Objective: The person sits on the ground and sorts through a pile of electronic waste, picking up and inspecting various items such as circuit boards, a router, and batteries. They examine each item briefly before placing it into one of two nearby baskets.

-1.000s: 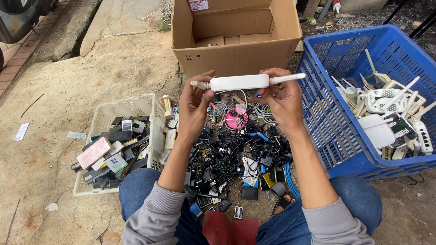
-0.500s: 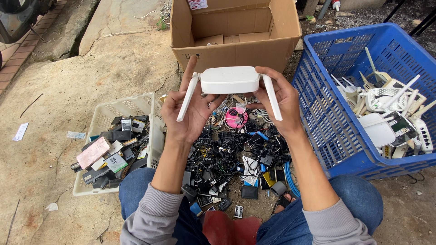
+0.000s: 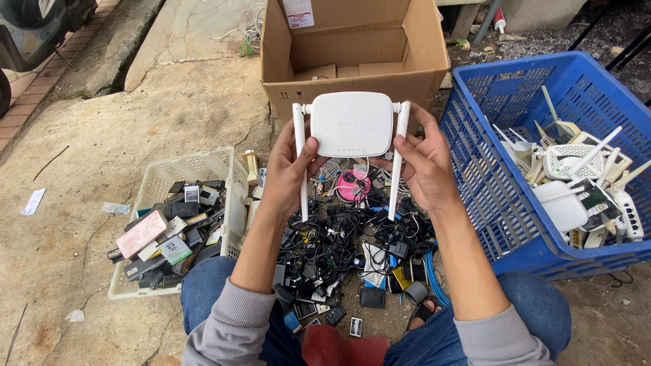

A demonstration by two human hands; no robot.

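Observation:
I hold a white router (image 3: pixel 351 124) in both hands, its flat top turned toward me and its two white antennas hanging down at either side. My left hand (image 3: pixel 288 173) grips the left edge beside the left antenna. My right hand (image 3: pixel 424 166) grips the right edge, fingers over the right antenna. Below the router lies a heap of black cables and power adapters (image 3: pixel 346 240) on the ground between my knees.
An open cardboard box (image 3: pixel 352 51) stands behind the router. A blue plastic crate (image 3: pixel 488 176) at the right holds several white routers. A white basket (image 3: pixel 163 179) at the left holds small electronic parts. Concrete ground lies to the left.
The router was held edge-on with antennas stretched sideways; it has been turned face toward me and the antennas have swung down to hang vertically. Both hands kept their hold.

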